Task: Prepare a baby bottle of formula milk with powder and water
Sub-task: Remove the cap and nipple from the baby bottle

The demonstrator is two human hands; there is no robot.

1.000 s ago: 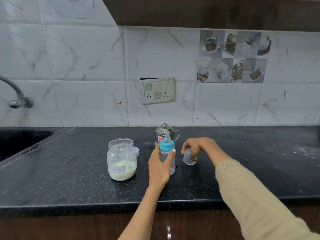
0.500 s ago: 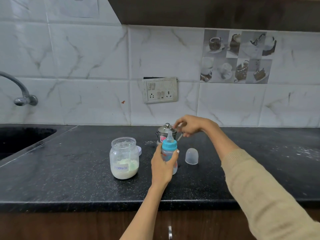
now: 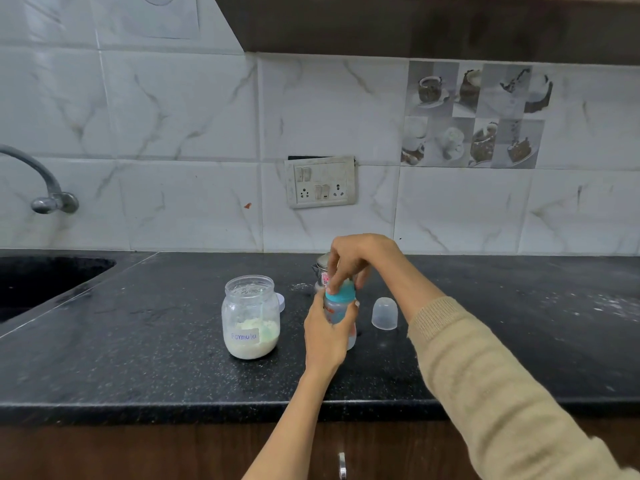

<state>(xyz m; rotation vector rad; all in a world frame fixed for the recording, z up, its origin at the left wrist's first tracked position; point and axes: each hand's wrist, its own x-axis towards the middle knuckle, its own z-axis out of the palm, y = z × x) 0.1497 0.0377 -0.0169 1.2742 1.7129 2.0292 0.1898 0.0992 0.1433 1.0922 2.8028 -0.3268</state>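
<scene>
Your right hand [image 3: 349, 261] curls its fingers over the blue collar [image 3: 341, 292] from above; your left hand [image 3: 327, 336] grips the baby bottle [image 3: 337, 311] mid-tabletop [image 3: 138, 358], clear cap [image 3: 383, 313] just right, formula jar [image 3: 251, 322] left.

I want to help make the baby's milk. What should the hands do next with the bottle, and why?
Probably twist the blue ring off. The left hand grips the bottle upright on the counter, the right hand pinches the ring from above, the cap is already off, and the powder jar stands open.
</scene>
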